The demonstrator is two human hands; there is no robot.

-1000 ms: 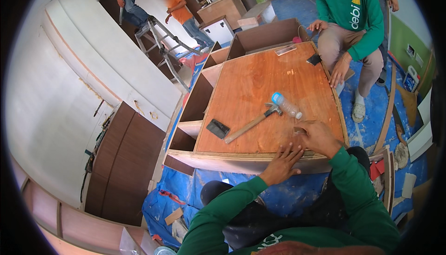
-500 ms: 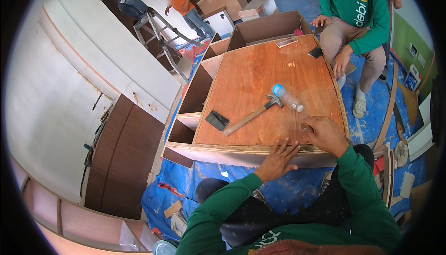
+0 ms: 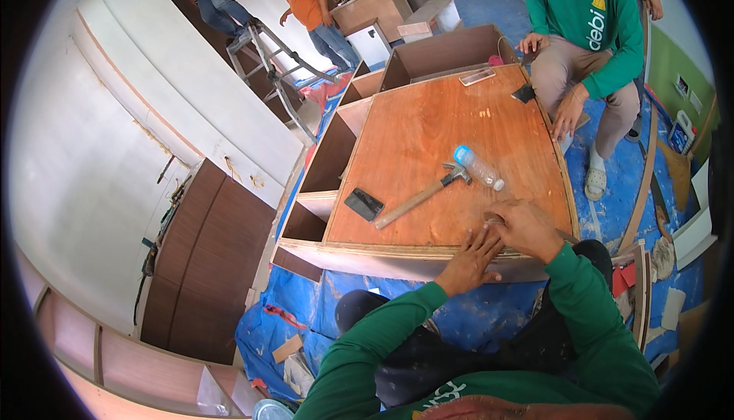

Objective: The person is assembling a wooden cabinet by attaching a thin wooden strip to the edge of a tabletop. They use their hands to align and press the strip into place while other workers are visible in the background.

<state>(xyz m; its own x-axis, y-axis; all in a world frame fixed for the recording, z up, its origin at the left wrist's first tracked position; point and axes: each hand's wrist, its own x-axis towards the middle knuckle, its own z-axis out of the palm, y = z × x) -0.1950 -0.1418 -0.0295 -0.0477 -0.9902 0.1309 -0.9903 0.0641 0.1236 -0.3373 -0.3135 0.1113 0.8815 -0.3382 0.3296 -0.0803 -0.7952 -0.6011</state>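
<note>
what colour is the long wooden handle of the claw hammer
The claw hammer's wooden handle is light brown, best seen in the head view.

My left hand point(image 3: 469, 262) is lying straight-fingered over the panel point(image 3: 428, 144). My right hand point(image 3: 527, 229) is curling by its near edge.
</note>
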